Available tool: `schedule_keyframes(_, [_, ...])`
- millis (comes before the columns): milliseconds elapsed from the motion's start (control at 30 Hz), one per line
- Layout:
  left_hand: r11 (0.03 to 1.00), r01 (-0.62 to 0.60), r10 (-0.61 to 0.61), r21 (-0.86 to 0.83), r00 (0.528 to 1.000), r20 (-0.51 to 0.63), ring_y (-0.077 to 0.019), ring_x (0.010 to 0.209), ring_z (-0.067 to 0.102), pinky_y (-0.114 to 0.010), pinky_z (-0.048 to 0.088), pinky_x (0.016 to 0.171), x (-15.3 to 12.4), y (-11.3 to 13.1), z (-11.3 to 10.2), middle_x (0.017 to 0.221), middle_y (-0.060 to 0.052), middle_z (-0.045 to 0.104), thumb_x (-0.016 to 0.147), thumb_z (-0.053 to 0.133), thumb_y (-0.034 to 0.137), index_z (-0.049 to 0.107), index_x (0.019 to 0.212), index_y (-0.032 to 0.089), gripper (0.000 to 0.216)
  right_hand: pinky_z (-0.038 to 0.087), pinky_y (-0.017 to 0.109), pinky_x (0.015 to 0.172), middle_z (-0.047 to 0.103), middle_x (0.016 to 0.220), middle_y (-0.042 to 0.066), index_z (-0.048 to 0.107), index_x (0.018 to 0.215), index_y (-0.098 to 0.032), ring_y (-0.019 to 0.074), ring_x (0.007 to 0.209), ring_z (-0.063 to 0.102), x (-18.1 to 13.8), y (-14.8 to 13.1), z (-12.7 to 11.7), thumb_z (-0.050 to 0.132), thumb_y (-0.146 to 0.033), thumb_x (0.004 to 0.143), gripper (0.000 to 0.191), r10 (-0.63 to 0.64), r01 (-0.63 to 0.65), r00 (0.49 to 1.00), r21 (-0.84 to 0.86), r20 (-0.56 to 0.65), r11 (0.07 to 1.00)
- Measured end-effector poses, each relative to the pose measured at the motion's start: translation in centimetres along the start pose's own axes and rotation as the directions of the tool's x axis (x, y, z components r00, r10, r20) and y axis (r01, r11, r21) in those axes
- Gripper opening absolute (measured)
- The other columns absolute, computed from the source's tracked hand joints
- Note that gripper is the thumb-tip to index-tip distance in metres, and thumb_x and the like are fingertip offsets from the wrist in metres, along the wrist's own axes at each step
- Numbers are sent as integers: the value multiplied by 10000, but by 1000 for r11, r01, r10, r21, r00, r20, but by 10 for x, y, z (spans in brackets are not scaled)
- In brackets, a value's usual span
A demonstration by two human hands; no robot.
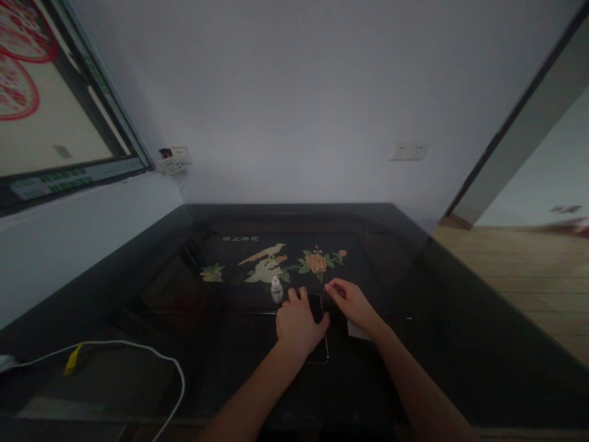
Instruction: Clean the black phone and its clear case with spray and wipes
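A dark smartphone [318,353] with a thin bright edge lies flat on the black table. My left hand [297,322] is laid over it, fingers curled along its far left side and thumb on its right edge. Just right of the phone's top corner is my right hand [348,301], its thumb and index finger pinched together. Whatever sits in that pinch is too small to make out. A small white bottle [277,290] stands upright beyond my left hand. Partly covered by my right wrist, a white piece of paper [358,331] lies on the table.
The glossy black table [442,344] carries a bird-and-flower picture [267,267] and meets the wall at the back. A white cable [138,344] with a yellow tag [72,360] curves across the left side. Wall sockets [409,151] are behind, and a window [59,92] is at left.
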State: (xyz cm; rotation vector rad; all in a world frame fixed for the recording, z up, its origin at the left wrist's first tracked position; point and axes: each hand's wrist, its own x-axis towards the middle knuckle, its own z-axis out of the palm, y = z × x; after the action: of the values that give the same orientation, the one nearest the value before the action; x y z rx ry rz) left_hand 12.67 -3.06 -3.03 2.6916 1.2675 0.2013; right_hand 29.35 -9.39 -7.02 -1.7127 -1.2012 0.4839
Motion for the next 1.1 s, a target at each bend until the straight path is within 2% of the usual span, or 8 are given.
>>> schedule_keyframes(200, [997,-76,75,-24,996,-47,-295,835,697,-338,469,646,-18,-25,-18,1070,-137,655,964,393,640,568,1190,195,529,403,259,583,639,710,-2,676,879,-203,161,632,564,-1,-1,0,532,-491,983,339,30,-30,1000,-13,6,999])
schedule_keyframes(433, [877,-361,318,-317,931,-181,-143,597,562,-277,369,616,5,-70,-51,636,9,572,1024,411,445,555,721,211,409,373,247,576,611,694,-16,665,856,-194,142,622,531,-2,-3,2,547,-504,975,353,47,-47,999,27,11,999])
schedule_keyframes(533, [774,-388,254,-500,914,-315,-121,556,491,-261,354,589,26,-91,-49,593,27,509,1015,441,458,535,688,202,426,375,247,579,602,695,-17,662,865,-190,144,628,535,-2,-3,2,538,-514,976,364,63,-63,998,24,15,998])
schedule_keyframes(633, [701,-357,71,-617,896,-439,-120,573,471,-251,357,588,37,-108,-35,625,38,481,1013,437,460,517,770,205,361,378,251,582,595,696,-13,660,867,-190,149,637,539,-1,-1,2,522,-522,983,377,59,-59,998,-2,5,998])
schedule_keyframes(733, [681,-257,-16,-686,931,-365,-124,575,462,-241,365,571,40,-119,-19,659,64,452,969,519,500,495,975,214,287,390,259,592,586,685,-13,659,858,-198,156,639,541,-1,0,2,515,-518,986,373,36,-36,999,-43,-8,998])
schedule_keyframes(833, [761,-194,62,-619,972,-228,-132,632,513,-255,420,616,39,-122,-13,801,37,532,871,659,528,497,1138,213,443,409,267,598,595,687,-11,657,870,-207,163,638,552,-2,-3,1,514,-507,988,353,37,-38,999,-47,-24,998])
schedule_keyframes(967, [833,-209,142,-512,976,-168,-172,814,606,-303,490,739,39,-121,-14,1108,-51,599,786,750,493,554,1143,224,489,453,292,642,663,773,19,664,916,-217,188,706,603,-5,-19,0,527,-493,984,315,18,-24,996,-64,-83,998])
schedule_keyframes(1100, [850,-188,129,-492,980,-152,-175,822,617,-310,500,762,40,-120,-14,1109,-45,622,785,751,451,570,1119,231,439,489,321,688,708,877,50,674,956,-231,209,786,645,-2,-47,9,595,-472,952,254,-39,22,992,-130,-124,991])
